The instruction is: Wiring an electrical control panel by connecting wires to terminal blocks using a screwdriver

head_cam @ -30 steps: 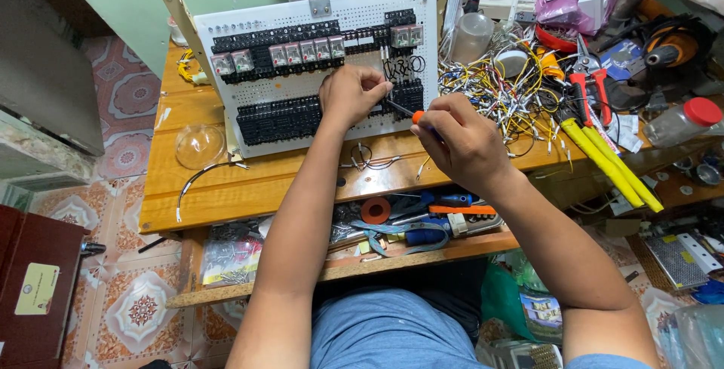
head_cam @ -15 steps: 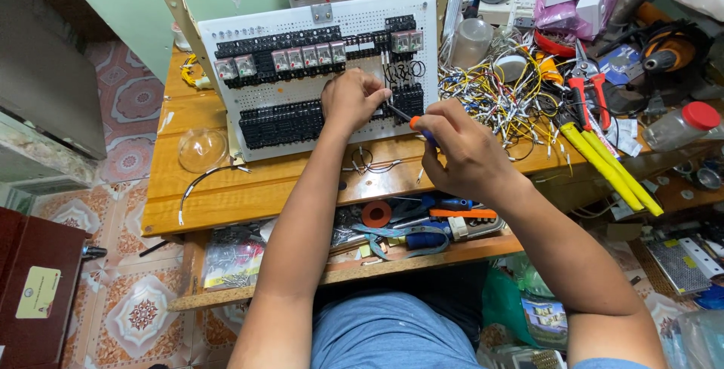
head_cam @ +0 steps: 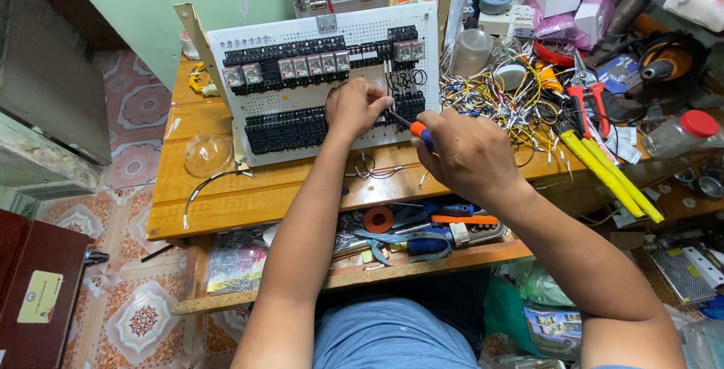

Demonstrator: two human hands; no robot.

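Observation:
A white perforated panel [head_cam: 226, 48] with rows of black terminal blocks and small relays leans upright on a wooden table [head_cam: 226, 195]. My left hand [head_cam: 356, 106] rests on the panel's lower middle, fingers pinched on a thin wire by a black terminal block [head_cam: 411, 105]. My right hand [head_cam: 469, 152] grips a screwdriver [head_cam: 417, 130] with an orange and blue handle, its dark shaft pointing up-left at that same spot. Loose black wire loops [head_cam: 407, 80] hang on the panel just above.
A tangle of yellow and white wires [head_cam: 494, 97] lies right of the panel, with red-handled cutters [head_cam: 584, 101] and yellow-handled cutters [head_cam: 607, 169]. A clear dome [head_cam: 207, 154] sits at the left. An open drawer [head_cam: 422, 229] below holds tools and tape.
Both hands stay at the same spot on the panel. The view has shifted a little and my right hand has edged slightly closer to the panel.

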